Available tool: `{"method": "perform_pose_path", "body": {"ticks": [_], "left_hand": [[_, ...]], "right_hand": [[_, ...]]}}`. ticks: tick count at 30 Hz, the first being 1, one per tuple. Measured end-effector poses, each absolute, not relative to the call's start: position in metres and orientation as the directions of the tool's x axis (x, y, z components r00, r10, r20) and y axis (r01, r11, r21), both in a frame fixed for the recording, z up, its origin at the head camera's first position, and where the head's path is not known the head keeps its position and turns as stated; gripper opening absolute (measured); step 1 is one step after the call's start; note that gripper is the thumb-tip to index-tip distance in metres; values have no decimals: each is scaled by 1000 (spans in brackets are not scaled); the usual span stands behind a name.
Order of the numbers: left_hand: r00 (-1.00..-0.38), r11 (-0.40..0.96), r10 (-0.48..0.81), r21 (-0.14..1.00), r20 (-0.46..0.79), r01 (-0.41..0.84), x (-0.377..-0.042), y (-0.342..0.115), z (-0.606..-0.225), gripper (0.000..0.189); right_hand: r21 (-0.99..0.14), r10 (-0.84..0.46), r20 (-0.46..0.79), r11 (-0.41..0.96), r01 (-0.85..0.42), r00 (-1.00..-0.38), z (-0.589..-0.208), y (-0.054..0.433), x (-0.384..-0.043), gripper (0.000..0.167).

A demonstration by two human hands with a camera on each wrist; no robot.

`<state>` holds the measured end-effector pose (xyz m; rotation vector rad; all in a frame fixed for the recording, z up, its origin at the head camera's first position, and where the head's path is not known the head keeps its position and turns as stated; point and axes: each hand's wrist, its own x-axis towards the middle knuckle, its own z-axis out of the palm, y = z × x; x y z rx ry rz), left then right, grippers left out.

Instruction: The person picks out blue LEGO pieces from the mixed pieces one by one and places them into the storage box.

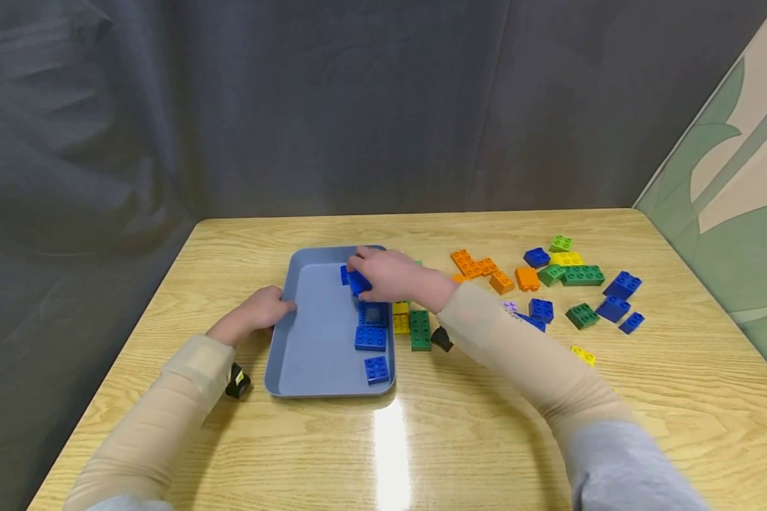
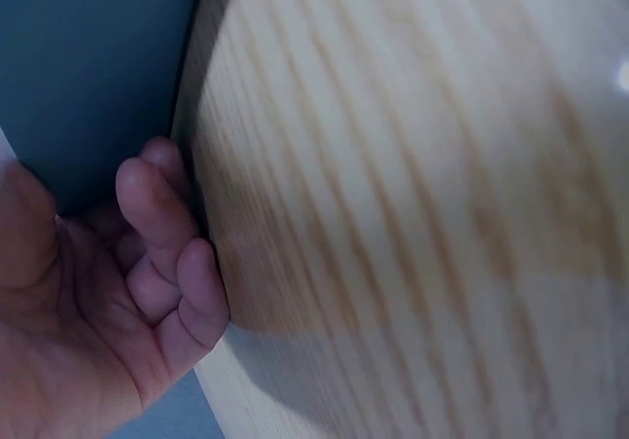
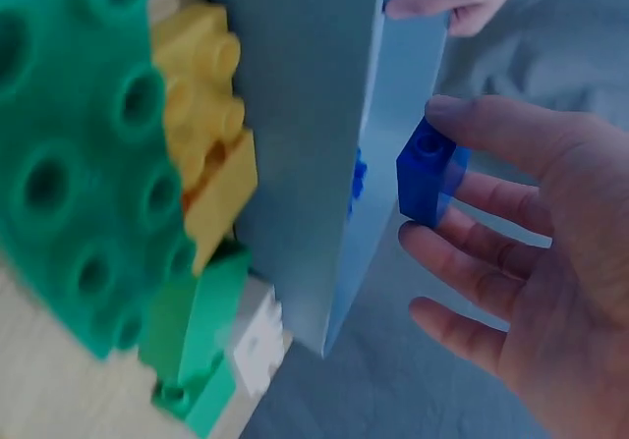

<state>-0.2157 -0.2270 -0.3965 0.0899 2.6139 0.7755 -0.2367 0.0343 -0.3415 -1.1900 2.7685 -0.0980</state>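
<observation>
A shallow grey-blue tray [image 1: 313, 341] lies on the wooden table. My left hand [image 1: 263, 308] holds its left rim, thumb over the edge; in the left wrist view the fingers [image 2: 157, 213] curl against the tray's outer wall. Over the far right part of the tray, my right hand [image 1: 390, 275] pinches a blue brick [image 3: 425, 174] between thumb and fingertips. Several blue bricks lie along the tray's right side, among them a brick [image 1: 371, 338] and a square one [image 1: 376, 370] near the front corner. Another blue brick [image 1: 344, 275] shows partly behind the held one.
Right against the tray stand yellow bricks [image 1: 400, 319] and a green brick [image 1: 420, 330]. Farther right, orange bricks [image 1: 469, 264], a long green brick [image 1: 583, 275], blue bricks [image 1: 623, 284] and a small yellow brick [image 1: 583, 355] lie scattered. A dark curtain [image 1: 358, 106] hangs behind the table.
</observation>
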Motion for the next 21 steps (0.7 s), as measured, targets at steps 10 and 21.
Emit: {"method": "perform_pose_path", "body": {"ticks": [10,21], "left_hand": [[-912,851,168,522,-373,-57,-216,-228,-399,29],[-912,844,163,532,-377,-69,-216,-228,-398,29]], "right_hand": [[-67,-739,-145,670,-739,-658,-356,11,-236,47],[-4,-733,-162,670,-743,-660,-367,2,-239,46]]}}
